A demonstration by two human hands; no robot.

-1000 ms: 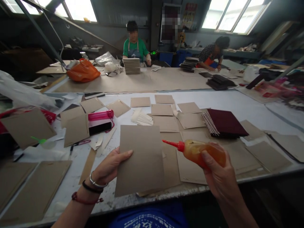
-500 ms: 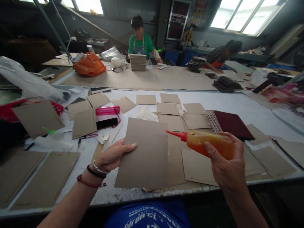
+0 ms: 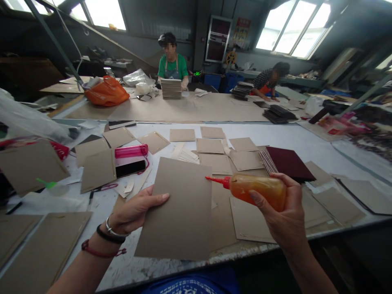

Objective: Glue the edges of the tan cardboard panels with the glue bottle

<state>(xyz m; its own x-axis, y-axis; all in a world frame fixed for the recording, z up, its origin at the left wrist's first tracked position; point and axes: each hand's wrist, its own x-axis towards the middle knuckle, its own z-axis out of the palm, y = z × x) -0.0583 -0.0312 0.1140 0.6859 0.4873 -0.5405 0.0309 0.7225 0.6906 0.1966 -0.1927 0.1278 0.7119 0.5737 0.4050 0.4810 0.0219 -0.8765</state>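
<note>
My left hand [image 3: 142,208] grips a grey-brown cardboard sheet [image 3: 180,212] by its left edge, thumb on top and fingers hidden beneath. The sheet is held up over the near edge of the table. In my right hand [image 3: 283,212] lies a squeeze glue bottle [image 3: 259,190] with amber contents, tipped sideways. Its red nozzle [image 3: 217,180] points left, with the tip at the sheet's upper right edge; whether it touches I cannot tell. Several similar cardboard pieces [image 3: 214,163] lie on the white table beyond, some with a shiny streak along one edge.
A stack of dark red covers [image 3: 286,163] stands to the right. On the left are a pink bottle [image 3: 131,151], a black phone [image 3: 131,168], a pen and paper strips. Across the far table [image 3: 196,108], two people work near an orange bag [image 3: 107,93] and stacked boards [image 3: 171,90].
The view has shifted, so the scene sits a little lower and further left. The nozzle tip has come closer to the sheet's right edge. Both hands keep their holds.
</note>
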